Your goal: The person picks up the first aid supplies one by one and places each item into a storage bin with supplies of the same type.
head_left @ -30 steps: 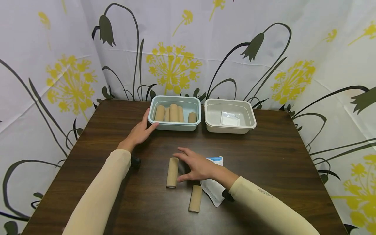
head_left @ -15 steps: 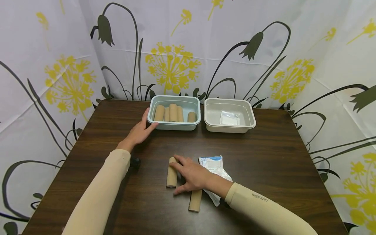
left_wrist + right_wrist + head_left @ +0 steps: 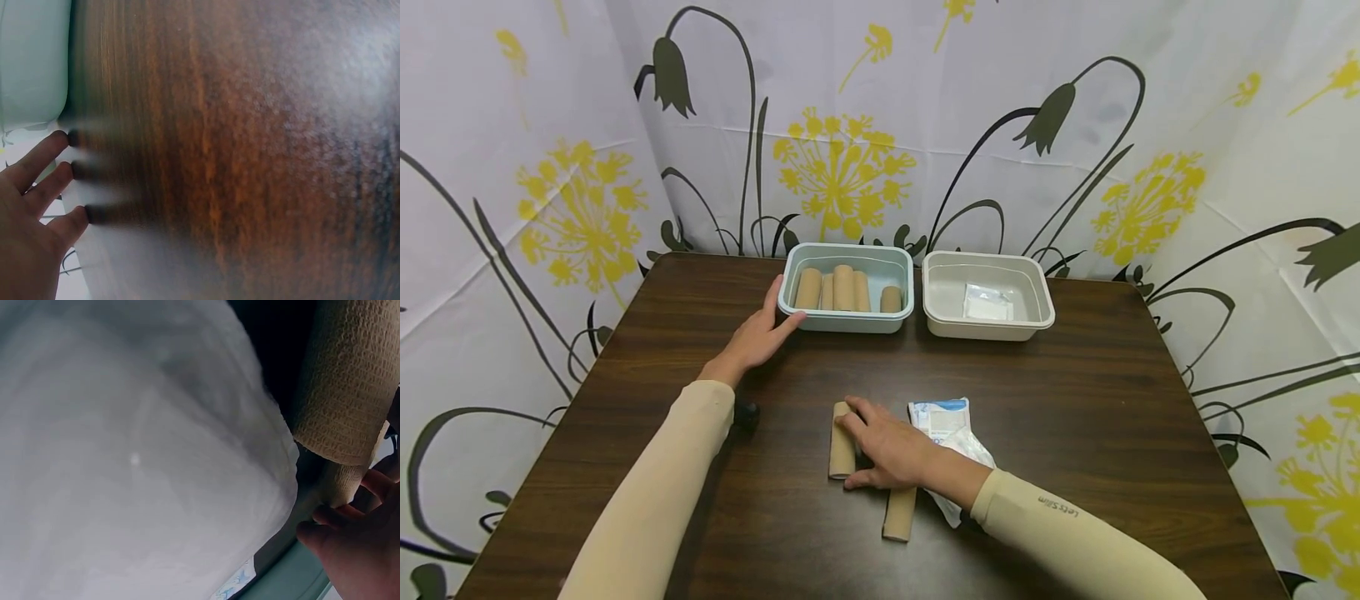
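My left hand rests at the left corner of a light blue plastic bin, thumb on the front rim and fingers straight along its side. Inside that bin lie several tan crepe-textured bandage rolls. My right hand grips another bandage roll on the table, fingers bent over its far part and thumb by its near end. In the right wrist view the fingers curl against that roll. A further roll lies partly under the hand, and a white packet lies beneath the right wrist.
A cream bin stands right of the blue one, with a small white packet in it. Both bins are near the back edge of the dark wooden table. A flower-print cloth hangs behind and at the sides.
My right hand has come left and nearer to me, its fingers closing on the bandage roll, which has shifted very slightly right. The left hand has stayed at the blue bin.
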The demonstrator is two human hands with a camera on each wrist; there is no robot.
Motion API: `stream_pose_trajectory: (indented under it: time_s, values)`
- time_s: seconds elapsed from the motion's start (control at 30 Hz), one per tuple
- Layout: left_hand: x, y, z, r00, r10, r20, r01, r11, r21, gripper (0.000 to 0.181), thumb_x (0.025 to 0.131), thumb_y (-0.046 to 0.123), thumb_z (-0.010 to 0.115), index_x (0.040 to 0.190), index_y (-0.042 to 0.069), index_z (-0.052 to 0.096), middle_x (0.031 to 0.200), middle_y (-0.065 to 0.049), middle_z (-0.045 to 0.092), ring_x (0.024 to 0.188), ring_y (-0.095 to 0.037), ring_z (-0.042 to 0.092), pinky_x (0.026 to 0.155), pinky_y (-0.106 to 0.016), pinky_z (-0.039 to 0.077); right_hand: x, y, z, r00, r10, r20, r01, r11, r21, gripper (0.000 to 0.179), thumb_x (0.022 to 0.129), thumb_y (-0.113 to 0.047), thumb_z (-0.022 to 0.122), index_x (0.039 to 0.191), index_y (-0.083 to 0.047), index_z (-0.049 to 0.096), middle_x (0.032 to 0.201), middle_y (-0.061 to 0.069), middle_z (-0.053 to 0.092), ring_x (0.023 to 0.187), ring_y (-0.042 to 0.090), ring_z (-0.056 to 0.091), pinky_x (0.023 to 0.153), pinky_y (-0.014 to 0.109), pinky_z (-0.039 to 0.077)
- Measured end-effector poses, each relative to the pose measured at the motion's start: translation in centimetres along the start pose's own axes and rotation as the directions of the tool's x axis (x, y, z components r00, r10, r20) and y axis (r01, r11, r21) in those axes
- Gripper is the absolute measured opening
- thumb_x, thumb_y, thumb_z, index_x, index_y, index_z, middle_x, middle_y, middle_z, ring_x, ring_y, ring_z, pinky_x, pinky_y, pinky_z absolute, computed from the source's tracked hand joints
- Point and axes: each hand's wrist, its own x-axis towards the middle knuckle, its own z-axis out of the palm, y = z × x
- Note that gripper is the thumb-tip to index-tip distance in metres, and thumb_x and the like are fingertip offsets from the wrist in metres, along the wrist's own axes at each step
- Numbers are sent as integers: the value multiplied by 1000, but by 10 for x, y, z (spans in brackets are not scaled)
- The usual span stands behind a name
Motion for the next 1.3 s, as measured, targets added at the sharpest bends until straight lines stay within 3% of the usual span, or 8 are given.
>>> stream_pose_trajectory:
  time_s: [0.53,0.83,1.07,1.3]
  values:
    - [0,0,1,1000,-3,0,3,1000,3,85,94,70,38,152,44,-19,157,-22,24,137,-48,32,105,-67,25,-2,3,0,999,-13,-36,16,998,68,83,78,-53,79,142,-15,42,149,12,32,122,23,49,93,35,47]
    - [-1,0,0,1000,-6,3,6,1000,-5,85,94,70,38,152,44,-19,157,-22,25,137,-47,32,105,-67,25,-6,5,-6,1000,17,-14,-15,991,131,86,76,-53,80,145,-19,42,151,9,33,118,23,53,89,36,49]
    - [-1,1,0,1000,-5,4,5,1000,-8,85,94,70,38,152,45,-19,158,-22,23,138,-47,31,105,-67,25,-8,15,-19,999,39,-35,-33,987,158,85,77,-51,80,145,-19,42,152,7,30,118,20,51,90,35,49]
    - [-1,1,-1,1000,-1,1,1,1000,3,85,95,69,38,152,42,-19,157,-23,24,137,-47,32,105,-67,25,-6,26,-43,992,43,-121,-21,984,175,82,77,-46,82,143,-16,44,152,12,31,116,23,54,88,39,50]
